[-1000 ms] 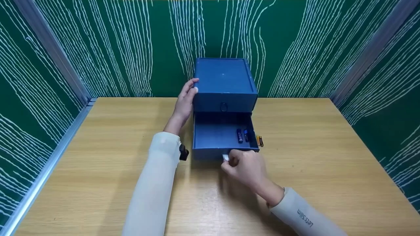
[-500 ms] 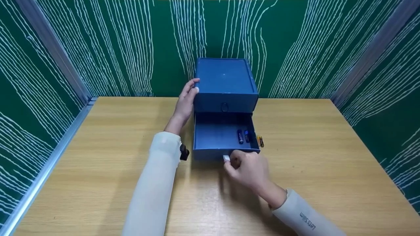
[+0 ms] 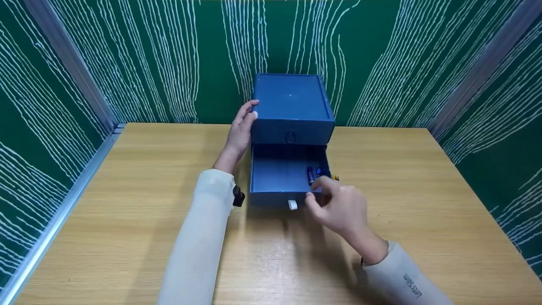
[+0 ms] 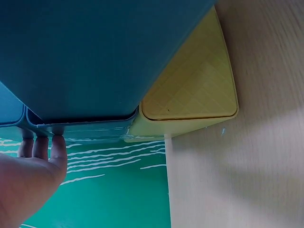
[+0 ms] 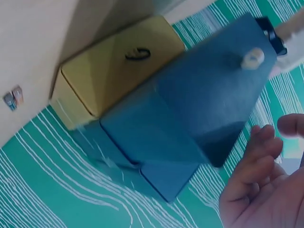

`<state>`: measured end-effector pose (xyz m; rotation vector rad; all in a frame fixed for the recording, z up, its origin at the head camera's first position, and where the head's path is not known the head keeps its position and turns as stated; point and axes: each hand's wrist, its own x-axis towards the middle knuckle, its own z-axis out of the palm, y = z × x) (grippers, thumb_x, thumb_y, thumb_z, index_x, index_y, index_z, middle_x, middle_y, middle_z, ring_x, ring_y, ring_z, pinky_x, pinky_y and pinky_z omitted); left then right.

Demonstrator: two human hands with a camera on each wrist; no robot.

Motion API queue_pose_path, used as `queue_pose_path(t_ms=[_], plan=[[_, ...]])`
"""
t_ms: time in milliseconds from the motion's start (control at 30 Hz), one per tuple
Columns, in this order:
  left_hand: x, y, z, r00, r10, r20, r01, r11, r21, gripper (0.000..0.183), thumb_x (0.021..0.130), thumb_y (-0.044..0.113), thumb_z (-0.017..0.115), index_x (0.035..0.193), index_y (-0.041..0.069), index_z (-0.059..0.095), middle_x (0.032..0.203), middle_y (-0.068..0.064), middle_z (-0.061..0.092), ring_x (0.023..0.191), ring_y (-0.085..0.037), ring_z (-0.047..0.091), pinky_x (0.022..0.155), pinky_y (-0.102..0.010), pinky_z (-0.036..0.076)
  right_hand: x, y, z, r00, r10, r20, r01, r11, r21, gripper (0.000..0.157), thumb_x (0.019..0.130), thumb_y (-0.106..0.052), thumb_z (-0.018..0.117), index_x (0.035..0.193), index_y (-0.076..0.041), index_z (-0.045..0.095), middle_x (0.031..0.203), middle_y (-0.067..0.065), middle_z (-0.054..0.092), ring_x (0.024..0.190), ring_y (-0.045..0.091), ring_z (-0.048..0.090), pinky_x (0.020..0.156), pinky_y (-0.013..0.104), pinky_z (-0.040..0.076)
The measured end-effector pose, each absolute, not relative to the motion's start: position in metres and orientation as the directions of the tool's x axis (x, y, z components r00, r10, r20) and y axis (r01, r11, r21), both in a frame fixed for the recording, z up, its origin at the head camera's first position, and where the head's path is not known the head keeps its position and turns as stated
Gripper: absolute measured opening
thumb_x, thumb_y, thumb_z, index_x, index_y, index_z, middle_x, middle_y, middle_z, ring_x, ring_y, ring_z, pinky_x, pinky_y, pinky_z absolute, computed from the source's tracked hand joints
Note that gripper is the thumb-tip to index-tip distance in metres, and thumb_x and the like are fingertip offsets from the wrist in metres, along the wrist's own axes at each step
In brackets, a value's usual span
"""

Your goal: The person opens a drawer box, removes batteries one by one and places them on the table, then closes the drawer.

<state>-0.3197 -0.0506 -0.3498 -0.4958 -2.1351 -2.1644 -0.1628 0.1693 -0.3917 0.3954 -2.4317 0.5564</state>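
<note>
Blue drawer [image 3: 275, 176] is standing open, holding batteries [image 3: 310, 175]. The left hand [image 3: 238, 134] is resting extended fingers against the cabinet [image 3: 293, 98]; the right hand [image 3: 342, 208] is hovering, fingers loosely parted.

The left hand [image 4: 34, 178] touches its fingertips [image 4: 58, 140] to a blue rectangular plastic casing [image 4: 92, 130]. Just beyond them, a large smooth blue drawer [image 4: 102, 52] juts from it. Farther from the hand come a yellow box-shaped unit [image 4: 194, 78] with a faint diamond pattern and a pale wood-grained tabletop [image 4: 259, 161]; behind the hand, a green wall [image 4: 118, 194] with white lines.
</note>
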Motion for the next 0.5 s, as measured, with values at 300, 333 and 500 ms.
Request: queue_pose_path(t_ms=[300,333,500], plan=[[-0.320,-0.050,-0.350,-0.946,0.181,0.269,0.263,-0.059,0.963,0.039,0.092,0.024,0.034,0.130,0.018,0.037,0.142,0.000,0.024,0.127,-0.015,0.026,0.105,-0.038,0.020,-0.169,0.182,-0.375,-0.826,-0.102,0.555,-0.317,0.897,-0.308,0.027,0.068,-0.036,0.062,0.092,-0.024,0.060,0.068,-0.002,0.047,0.053,0.012,0.038,0.039,0.025,0.026],[-0.320,-0.050,-0.350,-0.946,0.182,0.267,0.260,-0.061,0.964,0.039,0.092,0.024,0.033,0.130,0.018,0.037,0.142,0.000,0.024,0.127,-0.016,0.026,0.105,-0.039,0.020,-0.171,0.184,-0.374,-0.832,-0.092,0.547,-0.309,0.896,-0.319,0.028,0.068,-0.036,0.063,0.094,-0.025,0.060,0.070,-0.001,0.046,0.056,0.012,0.038,0.040,0.025,0.027],[-0.326,-0.050,-0.355,-0.947,0.183,0.263,0.253,-0.074,0.965,0.038,0.092,0.026,0.034,0.130,0.021,0.038,0.142,0.001,0.024,0.127,-0.015,0.026,0.105,-0.040,0.020,-0.181,0.189,-0.369,-0.875,-0.062,0.480,-0.259,0.898,-0.356,0.031,0.068,-0.037,0.065,0.098,-0.030,0.059,0.079,-0.002,0.042,0.066,0.014,0.039,0.048,0.026,0.032]])
